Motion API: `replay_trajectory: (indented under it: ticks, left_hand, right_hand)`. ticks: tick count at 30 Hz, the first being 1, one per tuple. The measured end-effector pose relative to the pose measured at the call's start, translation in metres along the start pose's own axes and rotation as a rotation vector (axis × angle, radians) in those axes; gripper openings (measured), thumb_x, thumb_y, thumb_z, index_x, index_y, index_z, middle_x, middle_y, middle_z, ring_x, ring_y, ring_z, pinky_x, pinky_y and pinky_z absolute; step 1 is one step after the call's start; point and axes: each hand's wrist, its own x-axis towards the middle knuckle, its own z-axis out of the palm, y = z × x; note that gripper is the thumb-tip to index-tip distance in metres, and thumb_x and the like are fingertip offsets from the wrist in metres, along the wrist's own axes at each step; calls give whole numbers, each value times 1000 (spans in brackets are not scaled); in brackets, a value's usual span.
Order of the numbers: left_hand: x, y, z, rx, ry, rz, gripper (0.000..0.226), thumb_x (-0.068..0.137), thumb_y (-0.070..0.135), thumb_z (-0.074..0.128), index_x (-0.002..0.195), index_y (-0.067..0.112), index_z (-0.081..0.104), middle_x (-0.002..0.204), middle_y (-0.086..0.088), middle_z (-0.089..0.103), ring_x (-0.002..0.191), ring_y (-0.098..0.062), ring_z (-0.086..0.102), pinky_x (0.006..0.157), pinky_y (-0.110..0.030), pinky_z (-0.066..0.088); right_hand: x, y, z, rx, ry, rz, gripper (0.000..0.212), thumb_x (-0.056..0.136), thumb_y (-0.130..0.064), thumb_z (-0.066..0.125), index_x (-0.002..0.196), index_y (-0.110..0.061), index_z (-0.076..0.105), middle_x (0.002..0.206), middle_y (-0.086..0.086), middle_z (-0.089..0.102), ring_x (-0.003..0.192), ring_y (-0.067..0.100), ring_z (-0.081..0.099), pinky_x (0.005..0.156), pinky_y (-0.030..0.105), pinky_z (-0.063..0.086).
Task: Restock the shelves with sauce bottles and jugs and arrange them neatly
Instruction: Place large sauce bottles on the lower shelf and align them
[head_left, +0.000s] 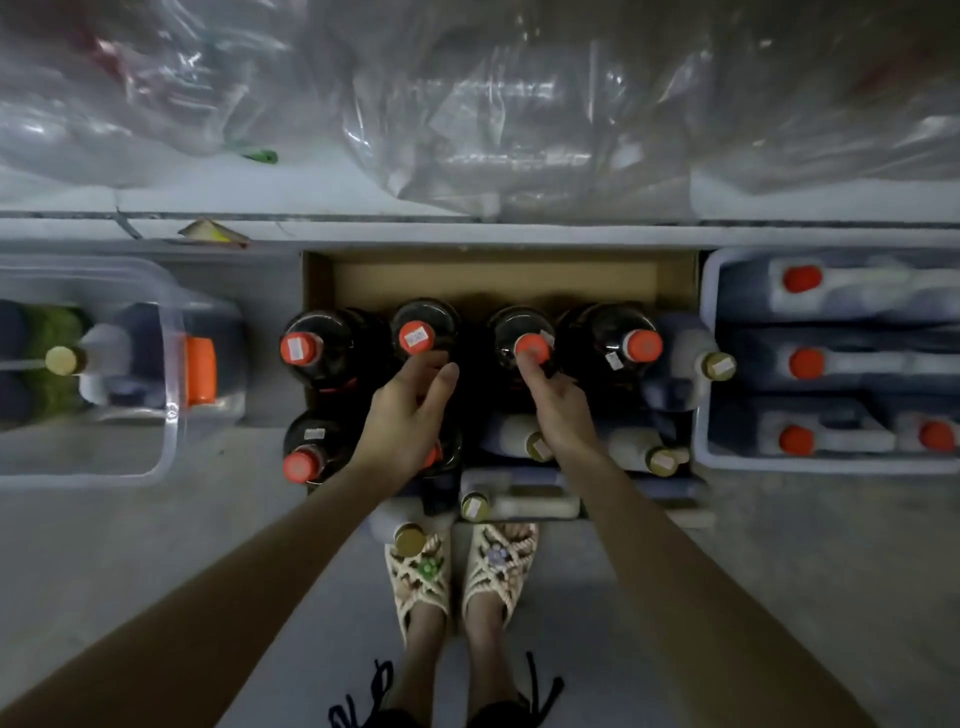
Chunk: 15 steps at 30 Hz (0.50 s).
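Head view: a cardboard box (498, 278) on the floor holds tall dark sauce bottles (332, 343), likely heavy, glassy and slick. Half-spread, the left hand (410, 410) reaches for one neck; the right hand (558, 410) pinches a far-row orange cap (532, 347). Necks probably give the surest hold.

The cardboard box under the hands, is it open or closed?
Open. Nothing covers the cardboard box, and the orange caps of the dark bottles standing inside show from above.
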Motion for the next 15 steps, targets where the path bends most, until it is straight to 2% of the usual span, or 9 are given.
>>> replay_trajectory:
  ticks: [1,2,4,6,9,11,12,13,15]
  left_hand:
    - [4,-6,3,5,0,4,29,99,33,46,123,20,56,94,13,63,83,11,57,70,-5,42]
    - [8,-10,6,12,0,4,29,99,33,46,122,19,57,94,13,63,85,9,57,71,-6,42]
    - [14,-18,12,18,-2,-5,32,99,34,46,123,17,57,96,10,63,90,3,58,73,-8,42]
    - [20,-23,15,9,-4,-13,34,99,35,45,125,16,57,100,7,64,95,-3,59,78,-14,43]
    - [26,-25,18,-17,11,-27,32,100,35,44,123,17,57,97,8,65,96,-7,60,81,-22,46]
    - [29,-25,19,-22,14,-28,31,100,35,44,122,18,57,94,8,65,93,-6,61,81,-24,47]
    - [30,-24,20,-21,13,-25,31,100,35,44,122,18,57,94,7,65,92,-7,61,81,-25,48]
    - [31,-24,20,-22,9,-22,31,100,35,43,122,17,57,94,6,65,92,-8,61,82,-26,48]
    - [31,-23,20,-29,2,-13,31,100,35,43,122,18,57,97,4,65,94,-10,62,85,-31,49]
  right_hand:
    - [7,5,3,6,4,5,39,90,-57,54,104,-20,60,95,-3,62,95,17,59,75,26,41]
    - [13,9,4,1,-6,15,46,89,-59,53,110,-19,61,101,-4,63,98,16,59,79,28,43]
    - [22,16,7,-25,-9,59,69,87,-64,50,118,-3,61,120,16,61,109,28,59,96,45,46]
    - [28,18,9,-36,-12,58,77,88,-65,48,125,3,55,128,24,56,116,34,55,103,50,41]
    - [34,18,12,-10,-47,35,66,88,-66,46,116,-8,61,126,20,59,113,31,59,100,48,43]
    - [35,16,13,27,-68,30,48,89,-65,46,102,-23,66,116,8,66,103,19,62,88,36,46]
    - [37,17,13,61,-81,29,41,90,-63,46,101,-26,62,110,0,66,98,12,60,84,31,42]
    - [39,16,14,91,-84,34,39,91,-62,47,106,-28,59,107,-6,63,96,8,57,84,27,38]
    - [41,13,16,150,-51,53,46,90,-61,50,117,-24,56,111,-8,60,102,9,56,89,27,39]
